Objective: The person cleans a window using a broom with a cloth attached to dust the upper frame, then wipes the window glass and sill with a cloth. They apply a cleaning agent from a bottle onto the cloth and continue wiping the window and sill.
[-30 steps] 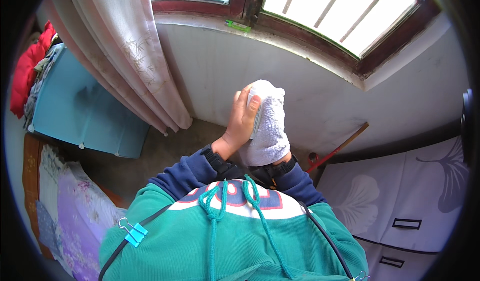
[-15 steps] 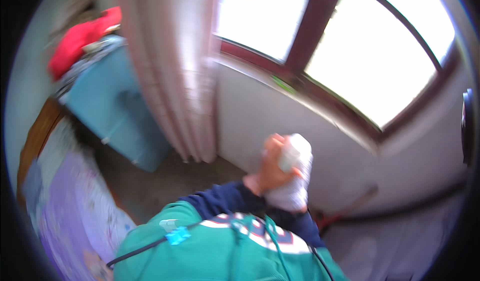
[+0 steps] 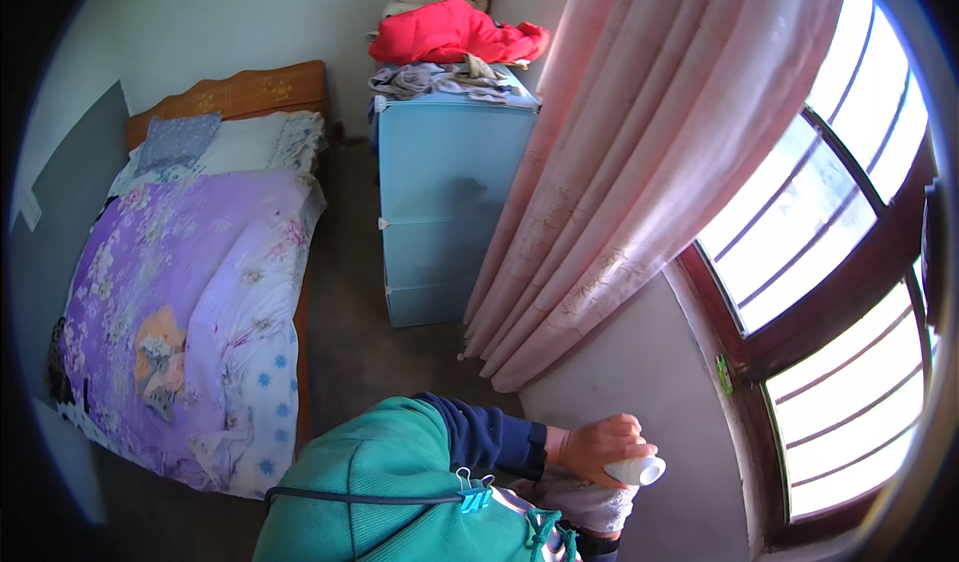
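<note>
Since earlier, our view swings from window to bed. Left hand (image 3: 597,446) clenched on small white cylindrical bottle (image 3: 635,470), above crumpled white cloth (image 3: 589,502) beside wall; right hand hidden. Keep the bottle over the cloth.

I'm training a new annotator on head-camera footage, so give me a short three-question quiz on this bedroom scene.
1. What lies on top of the light blue cabinet? A) a red garment B) a lamp C) a stack of books
2. True or false: the pink curtain hangs over the bed.
3. Fill in: the left hand closes its grip on a small ___ container above a pale cloth.
Key: 1 A; 2 false, it hangs beside the window; 3 white.
</note>
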A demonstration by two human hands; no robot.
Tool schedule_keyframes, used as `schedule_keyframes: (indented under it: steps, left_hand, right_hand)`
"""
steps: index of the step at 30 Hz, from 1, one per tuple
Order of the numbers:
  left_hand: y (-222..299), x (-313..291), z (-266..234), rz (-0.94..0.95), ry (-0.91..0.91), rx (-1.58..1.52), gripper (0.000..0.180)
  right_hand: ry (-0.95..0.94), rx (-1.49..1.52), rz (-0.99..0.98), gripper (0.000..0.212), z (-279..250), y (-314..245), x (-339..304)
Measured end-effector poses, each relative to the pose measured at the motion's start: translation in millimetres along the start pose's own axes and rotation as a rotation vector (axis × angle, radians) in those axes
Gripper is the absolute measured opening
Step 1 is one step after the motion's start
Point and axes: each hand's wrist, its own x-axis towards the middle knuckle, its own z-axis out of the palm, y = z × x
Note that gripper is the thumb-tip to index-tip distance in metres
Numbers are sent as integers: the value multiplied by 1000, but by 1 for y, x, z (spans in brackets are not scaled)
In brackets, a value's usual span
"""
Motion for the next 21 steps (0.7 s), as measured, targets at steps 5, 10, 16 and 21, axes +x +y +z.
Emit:
schedule_keyframes:
  steps: [5, 10, 16, 21]
  left_hand:
    - [-40, 13, -93, -230, 138, 300, 69]
    - [-136, 73, -271, -654, 622, 354, 53]
    - [-214, 134, -449, -773, 695, 1086, 63]
    - [-266, 124, -500, -851, 593, 1122, 65]
  right_hand:
    - [-130, 18, 10, 27, 15, -5, 26]
    - [-3, -64, 97, 43, 22, -6, 37]
    - [45, 182, 223, 27, 26, 6, 56]
    - [59, 409, 590, 16, 34, 17, 69]
